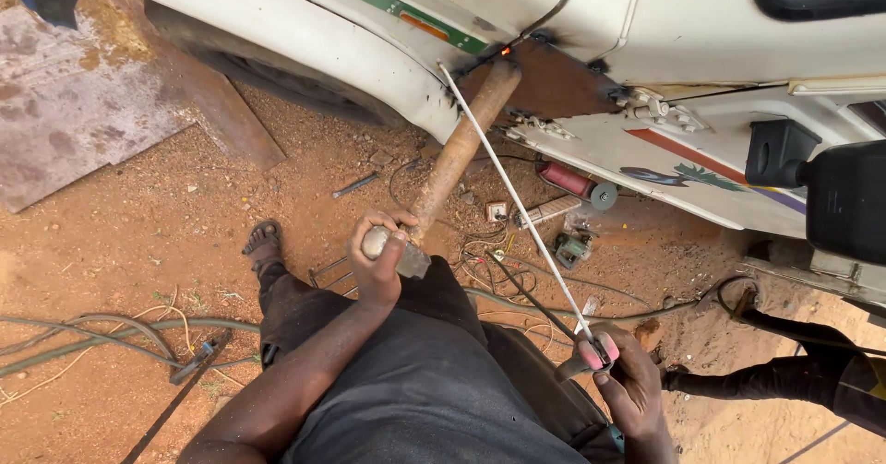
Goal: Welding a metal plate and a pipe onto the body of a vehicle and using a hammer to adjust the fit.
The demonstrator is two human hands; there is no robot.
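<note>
Left hand (380,259) gripping a hammer (454,155) against the rusty patch plate (554,84), right hand (629,386) clenching the electrode holder (589,358); steady pressure should keep the weld true.

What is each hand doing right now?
Left hand: closed around the wooden hammer handle.
Right hand: closed on the electrode holder with its welding rod.

Bright even daylight, sharp (edges slightly bowed).
</note>
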